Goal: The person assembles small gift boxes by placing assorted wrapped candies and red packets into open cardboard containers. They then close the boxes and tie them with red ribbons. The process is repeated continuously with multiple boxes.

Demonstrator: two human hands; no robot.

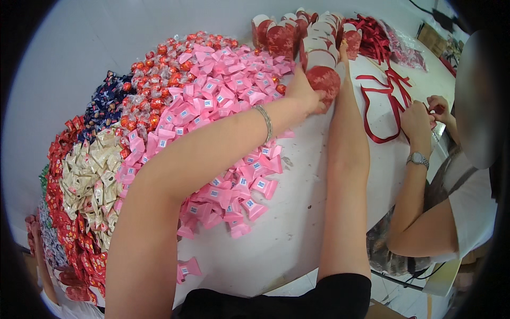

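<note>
A red patterned paper gift box (pixel 323 82) with pale rounded flaps stands in front of a cluster of similar boxes at the far side of the table. My left hand (pixel 305 94) grips it from the left, fingers bent around its lower front. At its right side is my right hand (pixel 343 63), stretched far forward and pressed against the boxes; some of its fingers are hidden behind the flaps. Beside my left forearm spreads a heap of pink wrapped sweets (pixel 212 101).
More red boxes (pixel 280 38) stand at the back. Left lie heaps of orange-red sweets (pixel 154 103), cream sweets (pixel 87 170) and dark blue sweets (pixel 109 101). At right, a co-worker's hands (pixel 419 119) work near red ribbon (pixel 380 141). Another person's arm shows at lower left.
</note>
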